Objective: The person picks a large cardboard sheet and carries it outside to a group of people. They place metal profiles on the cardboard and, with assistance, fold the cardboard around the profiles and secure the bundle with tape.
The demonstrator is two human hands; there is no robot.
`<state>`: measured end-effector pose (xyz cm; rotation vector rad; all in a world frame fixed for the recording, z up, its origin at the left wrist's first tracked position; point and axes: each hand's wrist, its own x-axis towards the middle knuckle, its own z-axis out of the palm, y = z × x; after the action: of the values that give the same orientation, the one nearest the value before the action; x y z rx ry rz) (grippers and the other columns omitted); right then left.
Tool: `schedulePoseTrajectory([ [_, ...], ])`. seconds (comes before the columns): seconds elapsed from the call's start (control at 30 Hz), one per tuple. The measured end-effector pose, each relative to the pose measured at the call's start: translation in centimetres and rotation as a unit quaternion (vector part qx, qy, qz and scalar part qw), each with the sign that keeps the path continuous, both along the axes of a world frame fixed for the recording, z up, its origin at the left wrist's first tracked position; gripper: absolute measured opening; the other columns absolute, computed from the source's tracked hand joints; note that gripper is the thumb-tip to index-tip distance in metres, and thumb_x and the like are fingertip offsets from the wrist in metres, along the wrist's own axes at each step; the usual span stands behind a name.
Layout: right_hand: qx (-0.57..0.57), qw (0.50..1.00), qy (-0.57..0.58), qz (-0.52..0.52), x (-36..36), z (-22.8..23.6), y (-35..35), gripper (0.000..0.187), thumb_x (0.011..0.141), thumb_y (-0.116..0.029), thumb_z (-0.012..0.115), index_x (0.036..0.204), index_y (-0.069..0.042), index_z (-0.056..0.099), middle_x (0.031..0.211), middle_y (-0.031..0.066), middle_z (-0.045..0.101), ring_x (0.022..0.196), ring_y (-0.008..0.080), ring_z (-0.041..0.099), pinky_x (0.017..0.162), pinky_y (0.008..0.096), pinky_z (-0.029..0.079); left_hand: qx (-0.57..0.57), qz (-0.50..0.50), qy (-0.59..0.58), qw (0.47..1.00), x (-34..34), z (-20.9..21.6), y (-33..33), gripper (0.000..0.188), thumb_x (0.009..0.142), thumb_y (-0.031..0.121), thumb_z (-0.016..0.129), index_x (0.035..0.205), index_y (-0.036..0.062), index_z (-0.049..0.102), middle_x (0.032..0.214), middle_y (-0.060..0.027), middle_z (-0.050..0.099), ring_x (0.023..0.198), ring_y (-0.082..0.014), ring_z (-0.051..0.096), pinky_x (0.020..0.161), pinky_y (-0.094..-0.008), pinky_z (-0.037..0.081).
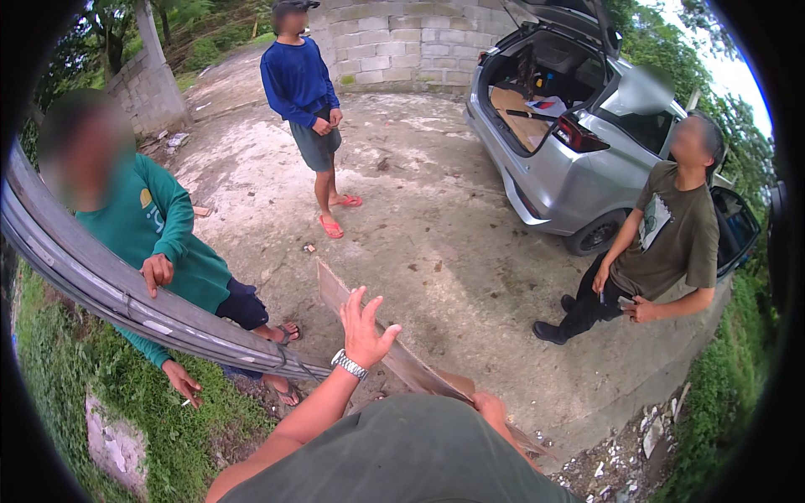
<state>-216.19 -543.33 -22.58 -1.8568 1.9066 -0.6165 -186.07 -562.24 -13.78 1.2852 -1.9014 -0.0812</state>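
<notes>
A long, thin brown wooden board point(411, 366) stands on edge in front of me, slanting from the upper left down to the lower right. My left hand point(362, 329), with a metal-band watch point(349, 365) on its wrist, is raised by the board with its fingers spread and nothing in it. Lower along the board, my right hand point(490, 407) is closed over its top edge; the fingertips are partly hidden. My dark green shirt covers the near end of the view.
A long grey beam point(180, 323) crosses the left side, with a person in a teal shirt point(168, 214) touching it. Another in blue point(299, 80) stands further back. A person in an olive shirt point(683, 218) stands right, near a silver car point(549, 180) with its tailgate raised.
</notes>
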Motion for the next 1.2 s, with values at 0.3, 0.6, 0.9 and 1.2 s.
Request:
schedulePoseTrajectory([
  [0.3,-0.056,0.993,0.089,-0.047,-4.4,1.1,3.3,0.007,0.083,-0.020,0.076,0.088,-0.016,0.075,0.085,0.0084,0.073,0.078,0.0320,0.070,0.065,0.0450,0.054,0.168,0.040,0.266,0.948,10.7,-2.4,-8.4,0.071,0.094,0.045,0.073,0.148,0.0078,0.046,0.142,-0.0190,0.048,0.131,-0.0313,0.048,0.113,-0.0434,0.038],
  [0.6,-0.095,0.980,0.074,-0.158,-7.5,2.5,3.2,0.011,0.080,-0.011,0.077,0.090,-0.010,0.074,0.086,0.0122,0.073,0.081,0.0349,0.070,0.071,0.0446,0.055,0.227,-0.103,0.360,0.899,7.1,-3.1,-9.3,0.038,0.095,0.042,0.076,0.099,0.0051,0.070,0.088,0.0032,0.064,0.086,-0.0095,0.055,0.081,-0.0295,0.047],
  [0.9,-0.191,0.962,0.061,-0.187,-8.1,5.8,2.4,0.022,0.073,0.004,0.071,0.092,-0.008,0.073,0.087,0.0130,0.072,0.082,0.0340,0.070,0.071,0.0419,0.055,0.045,-0.229,0.385,0.893,6.3,5.8,-8.6,0.031,0.092,0.033,0.078,0.097,0.0038,0.070,0.103,-0.0082,0.070,0.114,-0.0272,0.064,0.115,-0.0530,0.041],
  [1.2,-0.267,0.957,0.051,-0.101,-3.5,5.6,0.1,0.043,0.061,0.009,0.060,0.099,-0.007,0.073,0.091,0.0098,0.071,0.086,0.0318,0.067,0.074,0.0417,0.054,-0.081,-0.223,0.337,0.911,12.6,12.2,-5.1,0.024,0.088,0.026,0.069,0.094,0.0026,0.067,0.100,-0.0130,0.068,0.114,-0.0378,0.064,0.114,-0.0610,0.039],
])
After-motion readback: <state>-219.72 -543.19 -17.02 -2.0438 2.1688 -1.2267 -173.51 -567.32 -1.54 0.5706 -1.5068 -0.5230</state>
